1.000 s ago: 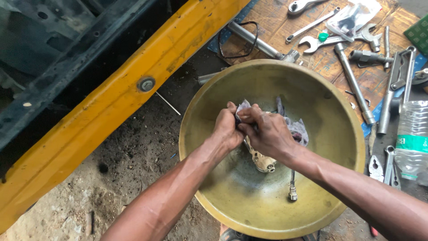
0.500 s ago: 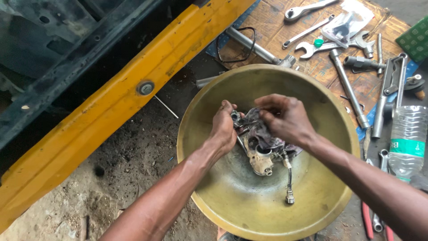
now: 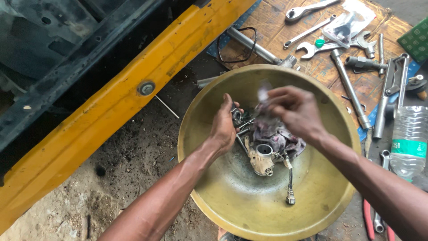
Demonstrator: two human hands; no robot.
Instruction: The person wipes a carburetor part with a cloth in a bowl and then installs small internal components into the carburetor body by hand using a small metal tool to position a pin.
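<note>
1. Soft, even daylight; shadows are faint.
2. Dull sheen on the brass basin point(image 3: 232, 209) wall.
3. Motion blur smears the right hand point(image 3: 296, 111); the left hand point(image 3: 223, 127) is sharper.
4. Upper left lies dim.

The right hand point(image 3: 296, 111) has lifted off the metal part point(image 3: 261, 158) and pulled the dirty rag point(image 3: 276, 134) up and away. The two hands were close together before. Now they are apart, and the part's round hole shows.
</note>
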